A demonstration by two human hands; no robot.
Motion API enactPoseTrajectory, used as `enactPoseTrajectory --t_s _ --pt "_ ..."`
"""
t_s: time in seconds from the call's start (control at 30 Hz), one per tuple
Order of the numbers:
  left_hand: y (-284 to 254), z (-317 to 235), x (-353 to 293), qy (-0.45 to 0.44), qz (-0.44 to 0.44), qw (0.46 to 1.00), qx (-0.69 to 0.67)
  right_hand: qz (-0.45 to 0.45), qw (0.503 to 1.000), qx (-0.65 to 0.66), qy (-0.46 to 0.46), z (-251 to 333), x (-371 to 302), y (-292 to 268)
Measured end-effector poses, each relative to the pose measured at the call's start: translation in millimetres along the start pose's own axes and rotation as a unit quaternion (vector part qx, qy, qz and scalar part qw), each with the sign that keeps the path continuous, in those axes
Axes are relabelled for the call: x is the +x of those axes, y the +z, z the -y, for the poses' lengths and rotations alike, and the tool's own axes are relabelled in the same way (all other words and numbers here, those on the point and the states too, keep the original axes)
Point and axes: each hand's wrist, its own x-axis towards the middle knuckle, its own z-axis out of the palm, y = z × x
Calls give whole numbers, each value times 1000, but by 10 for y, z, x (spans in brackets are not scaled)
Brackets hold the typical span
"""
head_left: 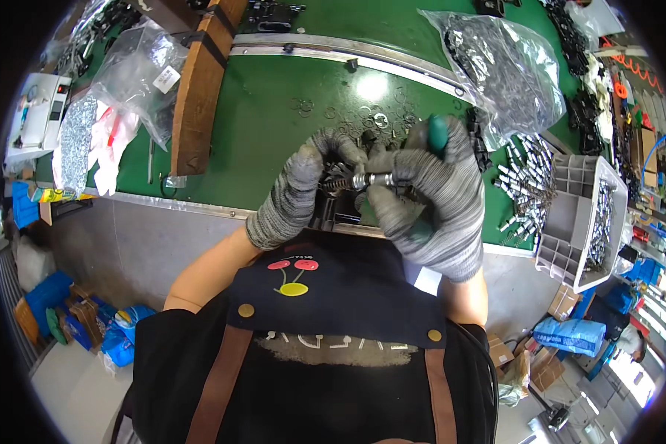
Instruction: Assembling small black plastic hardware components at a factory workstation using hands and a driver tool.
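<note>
Above the green bench (255, 111), by the gloved left hand (292, 189) a dark part (324, 213) is being cupped, and by the right hand (440, 196) a silver pin (371, 180) is being pinched, between both. Loss of the pin's coiled spring (337, 184) among loose rings (381, 120) is seemingly being risked, should the gloved pinch slip.

Across the table (251, 148)
Board (198, 103) left, rings (381, 120) mid-table, rods (524, 181) heaped right (crate (562, 255) just beside them), bag (507, 78) behind the rods.
</note>
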Motion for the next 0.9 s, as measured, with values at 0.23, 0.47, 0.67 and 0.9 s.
enactPoseTrajectory --t_s 0.23,0.47,0.67,0.9 --pt "93 -72 -69 16 -19 995 101 161 982 -80 -57 -73 -35 167" --pt "-3 -85 0 53 75 993 -72 -120 934 335 39 -269 16 -92" --pt "-12 -63 -7 46 31 996 -74 -242 884 396 54 -423 128 -13" --pt "-97 -67 -1 33 43 997 -58 -171 884 436 4 -1046 252 198"
